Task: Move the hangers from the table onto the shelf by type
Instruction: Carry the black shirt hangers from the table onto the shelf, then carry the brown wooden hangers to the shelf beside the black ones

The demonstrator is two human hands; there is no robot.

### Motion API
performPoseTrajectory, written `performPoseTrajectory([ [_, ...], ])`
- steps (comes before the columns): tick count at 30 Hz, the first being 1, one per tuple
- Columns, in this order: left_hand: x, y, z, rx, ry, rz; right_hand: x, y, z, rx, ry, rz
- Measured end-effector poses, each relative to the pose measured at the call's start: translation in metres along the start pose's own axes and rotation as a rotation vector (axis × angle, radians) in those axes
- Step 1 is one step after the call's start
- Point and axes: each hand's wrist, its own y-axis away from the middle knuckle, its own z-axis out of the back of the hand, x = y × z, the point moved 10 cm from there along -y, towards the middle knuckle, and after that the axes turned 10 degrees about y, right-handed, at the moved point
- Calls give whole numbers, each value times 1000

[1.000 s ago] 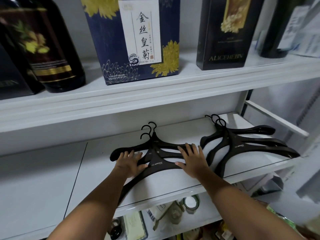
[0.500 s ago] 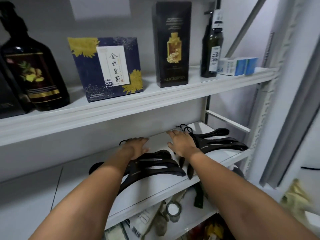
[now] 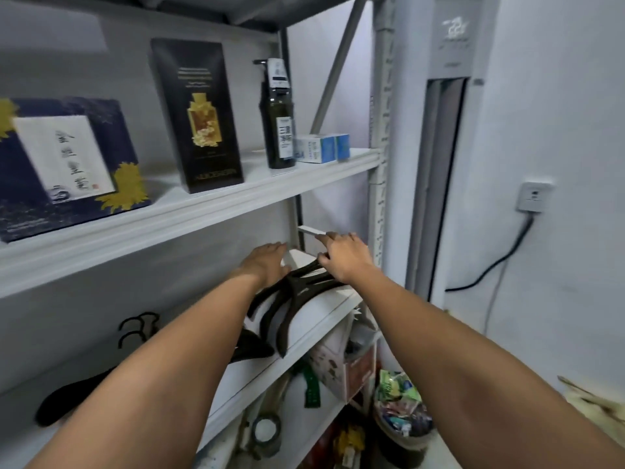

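The person reaches both bare arms to the white shelf [image 3: 270, 370], the middle board of a tall rack. Two piles of black hangers lie flat on it. The right pile of hangers [image 3: 297, 299] sits at the right end of the board. Its long arms point at the front edge and its top part is under the hands. The left hand [image 3: 267, 262] lies palm down on the left side of that pile, its fingers straight and close together, pointing to the back wall. The right hand [image 3: 345, 257] lies palm down on the right side of the same pile. Its fingers are stretched out too, and the tips come up near a white side bar [image 3: 309, 230] of the rack. Neither hand curls round a hanger. The left pile of hangers [image 3: 64, 401] lies further left on the same board. The left arm hides most of it, but its curly hooks show by the back wall and one dark tip pokes out near the right pile. On the board above stand a blue box with yellow flowers [image 3: 67, 164], a tall black box [image 3: 199, 116], a dark bottle [image 3: 279, 113] and a small blue and white box [image 3: 321, 148]. Under the hangers' board there is a roll of tape [image 3: 267, 431]. A bin full of wrappers [image 3: 402, 421] stands by the rack. On the wall at the right a dark cable [image 3: 490, 265] hangs from a socket [image 3: 534, 196].
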Motion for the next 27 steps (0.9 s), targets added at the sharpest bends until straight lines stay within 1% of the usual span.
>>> performPoseTrajectory([
  [7,-118,-43,3,-77,6,-233,-115,44,6,28,49,-190],
  [12,-199,-66,-11,-25,12,-358,-203,93,11,45,83,-364],
  [16,-275,-75,-23,-22,8,-487,-266,138,16,59,126,-492],
  [27,-450,-66,-83,67,-1,-743,-387,263,11,108,187,-764],
])
